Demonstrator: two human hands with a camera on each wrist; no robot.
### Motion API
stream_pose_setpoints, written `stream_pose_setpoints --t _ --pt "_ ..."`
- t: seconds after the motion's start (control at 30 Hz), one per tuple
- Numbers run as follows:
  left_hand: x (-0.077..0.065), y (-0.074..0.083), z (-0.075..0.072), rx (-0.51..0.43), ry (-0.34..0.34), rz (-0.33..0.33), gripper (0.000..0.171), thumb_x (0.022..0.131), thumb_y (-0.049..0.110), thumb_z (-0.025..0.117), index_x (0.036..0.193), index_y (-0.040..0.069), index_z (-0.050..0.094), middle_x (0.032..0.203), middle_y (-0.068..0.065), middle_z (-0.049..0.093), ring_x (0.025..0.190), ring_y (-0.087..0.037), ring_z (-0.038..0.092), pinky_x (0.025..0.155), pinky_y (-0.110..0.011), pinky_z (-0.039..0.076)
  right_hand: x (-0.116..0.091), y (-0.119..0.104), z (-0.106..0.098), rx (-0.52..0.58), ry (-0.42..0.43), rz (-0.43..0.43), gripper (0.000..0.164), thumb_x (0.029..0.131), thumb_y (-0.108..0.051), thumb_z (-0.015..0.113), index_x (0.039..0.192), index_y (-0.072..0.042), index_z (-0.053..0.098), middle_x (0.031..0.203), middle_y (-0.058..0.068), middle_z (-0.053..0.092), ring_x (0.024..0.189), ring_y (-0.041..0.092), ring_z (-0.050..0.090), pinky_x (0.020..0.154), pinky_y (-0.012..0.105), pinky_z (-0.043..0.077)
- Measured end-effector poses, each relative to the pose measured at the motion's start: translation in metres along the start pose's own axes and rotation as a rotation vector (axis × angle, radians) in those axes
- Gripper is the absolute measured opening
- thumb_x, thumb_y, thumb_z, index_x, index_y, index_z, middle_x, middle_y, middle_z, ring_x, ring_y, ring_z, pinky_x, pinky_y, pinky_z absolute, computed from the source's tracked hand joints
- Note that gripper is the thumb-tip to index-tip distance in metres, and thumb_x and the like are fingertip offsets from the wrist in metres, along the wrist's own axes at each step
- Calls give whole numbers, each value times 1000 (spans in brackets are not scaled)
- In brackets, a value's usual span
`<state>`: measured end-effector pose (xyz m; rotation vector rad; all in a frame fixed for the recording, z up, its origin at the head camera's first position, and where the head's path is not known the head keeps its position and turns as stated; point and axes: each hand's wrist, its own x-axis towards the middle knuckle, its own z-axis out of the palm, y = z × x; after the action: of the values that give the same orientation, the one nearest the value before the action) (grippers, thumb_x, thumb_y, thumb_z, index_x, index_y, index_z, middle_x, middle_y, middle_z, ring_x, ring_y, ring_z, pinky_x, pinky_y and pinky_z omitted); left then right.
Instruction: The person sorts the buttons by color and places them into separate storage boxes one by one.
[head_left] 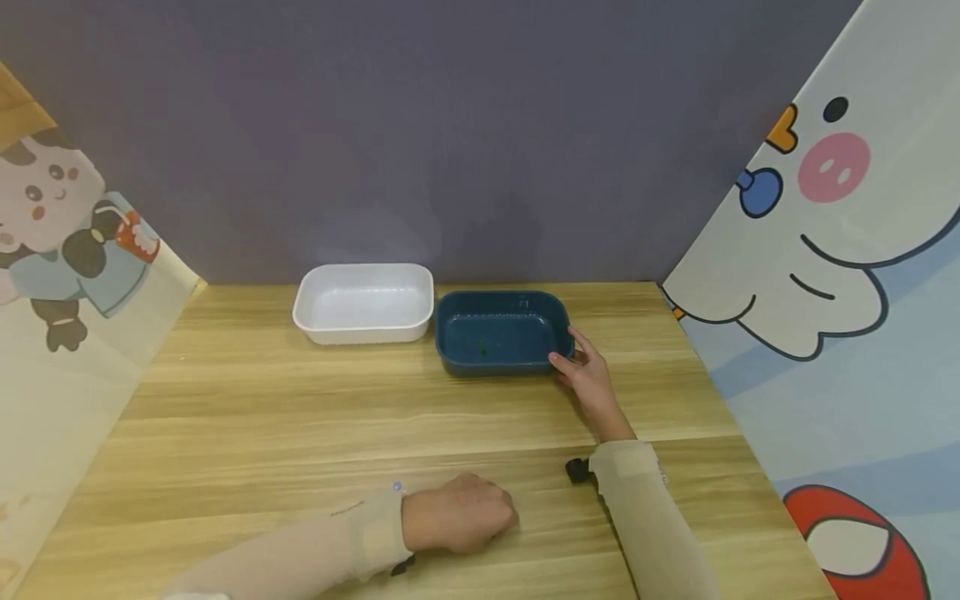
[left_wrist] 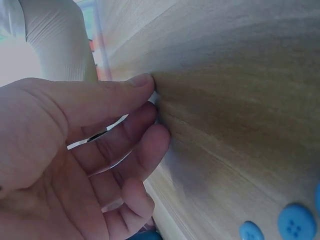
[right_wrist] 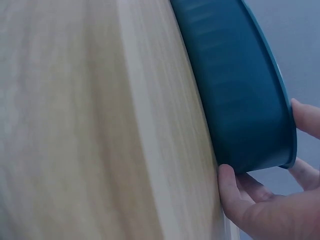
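A teal rectangular dish [head_left: 502, 333] stands near the back of the table, with small green bits [head_left: 482, 348] on its bottom. At its front right corner, my right hand [head_left: 588, 379] grips the wall, thumb at the rim. The right wrist view shows fingertips [right_wrist: 227, 177] low against the dish's side [right_wrist: 240, 95]. Down at the front, my left hand [head_left: 465, 512] rests low over the table, fingers loosely curled. Nothing clearly shows between its thumb and fingertips [left_wrist: 155, 142]. Blue buttons [left_wrist: 296, 222] lie on the wood in the left wrist view; one blue button [head_left: 397, 486] shows beside the left sleeve.
Left of the teal dish stands a white rectangular dish [head_left: 363, 304], close beside it. A dark grey panel [head_left: 420, 142] rises behind both. Cartoon-printed panels [head_left: 840, 242] flank the wooden table [head_left: 315, 425] on either side.
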<state>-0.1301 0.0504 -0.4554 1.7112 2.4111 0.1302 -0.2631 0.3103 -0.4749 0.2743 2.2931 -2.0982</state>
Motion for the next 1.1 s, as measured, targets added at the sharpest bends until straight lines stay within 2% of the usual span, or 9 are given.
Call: stream_pose_setpoints --t 0.13,0.3,0.5,0.63,0.87,1.1 --pt "0 -1 0 -4 3 -22 19 90 13 71 76 25 66 69 15 58 57 3 45 44 -15 39 -1 0 0 -8 6 -10 76 98 -16 69 161 -24 29 147 29 37 126 34 51 105 52 47" --pt "1 -6 0 -115 -11 -52 22 90 11 69 72 22 59 63 14 50 53 0 41 43 -16 36 -1 -1 1 -6 17 -6 76 97 -14 70 160 -22 30 145 28 39 123 32 53 103 51 48" --pt "0 -13 -1 -207 7 -40 28 86 6 69 70 22 52 60 15 43 52 1 37 44 -13 33 0 0 1 -1 26 -6 76 97 -12 70 160 -22 31 145 29 38 123 32 53 103 52 48" --pt "-1 -19 0 -313 25 -24 24 85 3 70 75 22 58 65 17 47 58 3 41 50 -10 36 0 1 1 0 23 -5 75 97 -11 70 160 -22 31 145 28 38 125 34 52 103 52 49" --pt "-1 -37 6 -550 46 -1 13 91 5 71 91 18 70 78 19 57 69 5 50 64 -9 46 1 1 2 -12 20 -11 75 96 -14 71 160 -23 31 146 28 38 124 33 52 102 52 49" --pt "-4 -47 5 -702 73 -22 9 92 4 71 95 12 72 86 17 65 77 5 56 73 -12 51 1 0 2 -30 31 -13 75 96 -15 71 160 -22 33 141 27 43 115 26 57 100 49 51"
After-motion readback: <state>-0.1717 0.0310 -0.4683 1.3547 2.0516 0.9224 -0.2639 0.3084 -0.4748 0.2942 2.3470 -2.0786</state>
